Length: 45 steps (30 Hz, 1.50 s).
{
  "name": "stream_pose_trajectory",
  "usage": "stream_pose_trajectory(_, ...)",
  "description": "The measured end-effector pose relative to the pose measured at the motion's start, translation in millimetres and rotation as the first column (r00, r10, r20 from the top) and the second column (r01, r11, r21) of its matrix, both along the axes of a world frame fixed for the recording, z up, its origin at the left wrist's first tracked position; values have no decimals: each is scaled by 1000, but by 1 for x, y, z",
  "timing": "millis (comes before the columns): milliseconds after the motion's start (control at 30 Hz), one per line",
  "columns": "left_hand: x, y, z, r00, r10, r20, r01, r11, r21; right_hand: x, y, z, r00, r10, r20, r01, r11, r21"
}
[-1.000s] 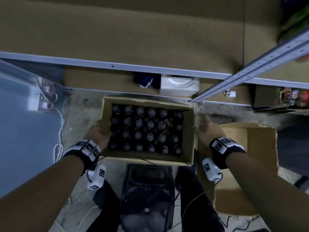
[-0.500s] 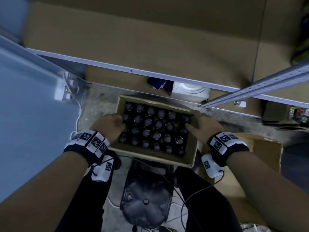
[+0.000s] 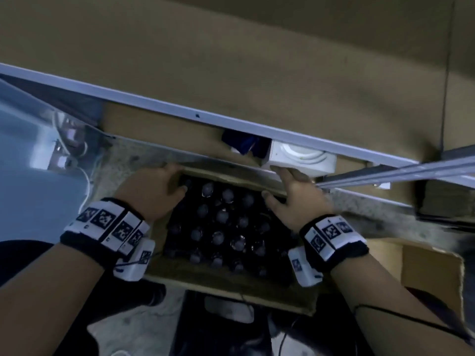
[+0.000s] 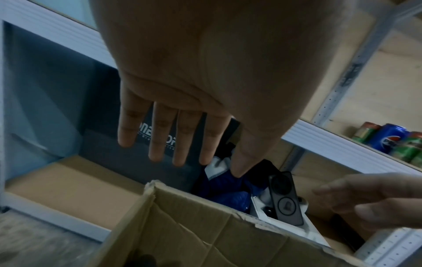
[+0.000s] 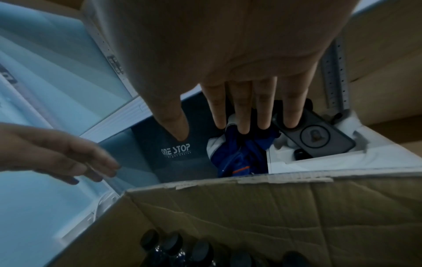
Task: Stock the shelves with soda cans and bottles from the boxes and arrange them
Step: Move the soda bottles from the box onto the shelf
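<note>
The bottles (image 3: 221,227) stand packed upright in the cardboard box (image 3: 231,286) just below the fingers, so a careless grab could knock neighbours together or tear the worn rim. Both the left hand (image 3: 151,191) and right hand (image 3: 295,201) hover palm-down over the far corners, fingers straight, slightly apart, holding nothing.

Dim light. A speckled concrete floor (image 3: 144,163) lies below the fingers, a pale blue wall (image 3: 23,181) to their left, and brown backing board (image 3: 257,60) rises beyond the fingertips.
</note>
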<state>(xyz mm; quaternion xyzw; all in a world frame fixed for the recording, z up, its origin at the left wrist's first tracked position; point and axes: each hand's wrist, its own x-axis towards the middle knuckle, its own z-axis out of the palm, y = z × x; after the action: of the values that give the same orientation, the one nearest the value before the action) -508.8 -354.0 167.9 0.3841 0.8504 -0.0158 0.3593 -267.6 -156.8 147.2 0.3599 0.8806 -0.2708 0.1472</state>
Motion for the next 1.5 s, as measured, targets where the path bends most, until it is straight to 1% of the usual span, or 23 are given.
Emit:
stream_pose_trajectory(100, -10, 17, -22, 998, -59, -21, 60, 998, 31, -11, 10, -27, 997, 75, -4, -75, 997, 13)
stream_pose_trajectory(167, -15, 30, -33, 997, -72, -12, 72, 995, 63, -16, 18, -36, 993, 114, 6, -114, 993, -23)
stream_pose_trajectory(233, -22, 42, -46, 995, -95, -9, 95, 993, 76, -24, 27, -47, 992, 125, -32, -126, 991, -45)
stream_pose_trajectory(367, -19, 50, -71, 997, -73, -12, 74, 989, 132, -40, 37, -68, 986, 155, -68, -159, 986, -56)
stream_pose_trajectory(467, -12, 49, -75, 999, -33, -29, 37, 987, 155, -50, 37, -76, 976, 181, -124, -186, 982, -30)
stream_pose_trajectory(533, -8, 49, -75, 998, -28, -55, 38, 981, 192, -55, 34, -77, 969, 198, -148, -201, 980, -4)
stream_pose_trajectory(567, -6, 48, -74, 997, -40, -66, 52, 979, 196, -57, 32, -77, 968, 209, -141, -211, 978, 7)
stream_pose_trajectory(633, -1, 47, -71, 992, -88, -86, 100, 983, 153, -60, 29, -75, 967, 233, -99, -231, 972, 31)
stream_pose_trajectory(700, 3, 46, -68, 988, -126, -90, 134, 987, 93, -57, 25, -72, 966, 256, -40, -253, 965, 68)
stream_pose_trajectory(767, 6, 41, -61, 987, -129, -93, 134, 989, 58, -50, 18, -63, 966, 259, 15, -260, 960, 106)
stream_pose_trajectory(867, 13, 33, -44, 983, -118, -143, 125, 991, 42, -37, 9, -50, 968, 234, 87, -245, 959, 145)
stream_pose_trajectory(967, 20, 25, -29, 985, -98, -142, 107, 993, 57, -33, -2, -33, 964, 214, 157, -239, 958, 160)
stream_pose_trajectory(1033, 23, 17, -22, 985, -94, -142, 107, 991, 85, -32, -11, -18, 969, 206, 137, -232, 950, 209)
stream_pose_trajectory(1133, 26, 3, -15, 986, -74, -151, 93, 988, 124, -28, -29, 1, 989, 142, 45, -149, 946, 287)
stream_pose_trajectory(1167, 27, -2, -12, 985, -68, -159, 89, 988, 130, -29, -37, 5, 989, 138, 51, -147, 943, 298)
stream_pose_trajectory(1267, 30, -15, -6, 984, -67, -163, 89, 987, 136, -39, -56, 18, 981, 150, 125, -179, 945, 275)
stream_pose_trajectory(1333, 31, -21, -4, 980, -87, -176, 113, 984, 139, -45, -69, 29, 975, 178, 132, -209, 934, 289)
stream_pose_trajectory(1433, 34, -35, -2, 975, -97, -199, 127, 981, 144, -45, -88, 39, 954, 250, 163, -291, 901, 322)
stream_pose_trajectory(1500, 37, -45, 0, 974, -88, -210, 123, 979, 161, -41, -98, 42, 948, 274, 160, -312, 900, 303)
